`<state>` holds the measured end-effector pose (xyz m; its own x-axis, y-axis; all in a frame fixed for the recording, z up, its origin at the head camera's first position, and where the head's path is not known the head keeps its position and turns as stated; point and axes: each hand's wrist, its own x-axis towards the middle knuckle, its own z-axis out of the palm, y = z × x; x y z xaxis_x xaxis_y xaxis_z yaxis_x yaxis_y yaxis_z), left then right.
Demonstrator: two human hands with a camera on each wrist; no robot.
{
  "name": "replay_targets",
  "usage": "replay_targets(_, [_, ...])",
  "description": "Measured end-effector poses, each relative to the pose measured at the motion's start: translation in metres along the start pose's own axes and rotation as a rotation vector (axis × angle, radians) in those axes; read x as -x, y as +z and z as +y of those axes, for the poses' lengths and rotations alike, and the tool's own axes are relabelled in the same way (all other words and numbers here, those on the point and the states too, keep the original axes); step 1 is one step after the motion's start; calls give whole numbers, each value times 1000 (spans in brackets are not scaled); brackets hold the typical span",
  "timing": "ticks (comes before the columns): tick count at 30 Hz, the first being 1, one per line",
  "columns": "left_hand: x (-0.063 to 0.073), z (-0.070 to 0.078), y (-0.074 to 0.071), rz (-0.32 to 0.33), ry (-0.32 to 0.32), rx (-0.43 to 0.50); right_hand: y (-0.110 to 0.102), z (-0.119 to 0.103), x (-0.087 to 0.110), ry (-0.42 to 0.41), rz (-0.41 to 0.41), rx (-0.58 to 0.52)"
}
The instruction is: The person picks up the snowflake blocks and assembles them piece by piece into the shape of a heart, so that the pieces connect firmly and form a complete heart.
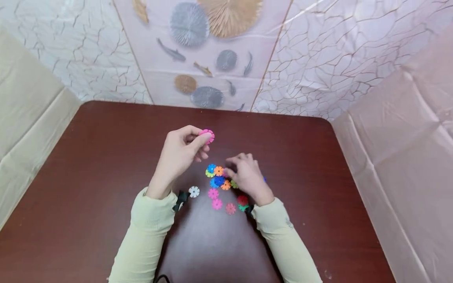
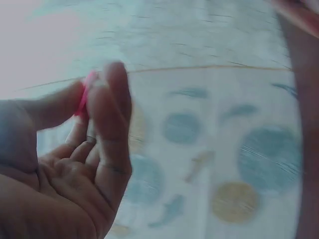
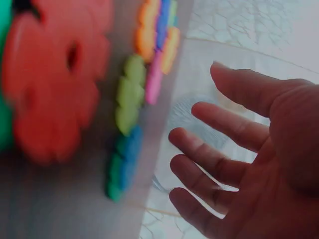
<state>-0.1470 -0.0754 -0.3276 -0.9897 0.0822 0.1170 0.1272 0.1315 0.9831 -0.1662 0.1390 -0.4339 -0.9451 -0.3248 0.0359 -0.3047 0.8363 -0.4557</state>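
Between thumb and fingers, my left hand (image 1: 184, 147) pinches a pink notched plastic disc (image 1: 209, 136), raised over the far middle of the table. The left wrist view shows that disc (image 2: 85, 93) edge-on. My right hand (image 1: 246, 173) hovers at the right side of the loose disc cluster, its fingers apart and holding nothing in the right wrist view. Close by lie an orange disc (image 1: 218, 171), a dark blue disc (image 1: 219, 181) and a yellow-green disc (image 1: 234, 184). A red disc (image 1: 242, 200) overlaps a green disc (image 1: 243, 208) near the right wrist.
The dark brown table (image 1: 106, 157) carries the discs near its middle. Two pink discs, one of them a nearer pink disc (image 1: 217, 204), lie toward me beside a rose disc (image 1: 230, 208). A white disc (image 1: 194, 192) sits by the left wrist. A patterned covering (image 1: 212, 63) stands behind.
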Motion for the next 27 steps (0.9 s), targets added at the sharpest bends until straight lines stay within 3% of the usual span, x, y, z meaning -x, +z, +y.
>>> replay_targets(5, [18,7,-3,72,131,338,21,-12,5,2,-87,49])
replay_targets(8, [17,9,-2,66,168,559,21,-14,4,3,-102,83])
replay_targets(11, [11,17,-6,64,182,674,15,-14,0,-10,-95,113])
replay_targets(15, [4,34,-25,77,238,644,8,-16,-6,-22,-68,82])
replay_targets(19, [11,44,-51,107,276,586,3,-17,-3,6,-71,-4])
replay_targets(24, [30,38,-80,174,295,569,-5,-22,8,16,-37,-127])
replay_targets(27, [52,26,-107,248,305,507,-11,-28,16,-16,-13,-215])
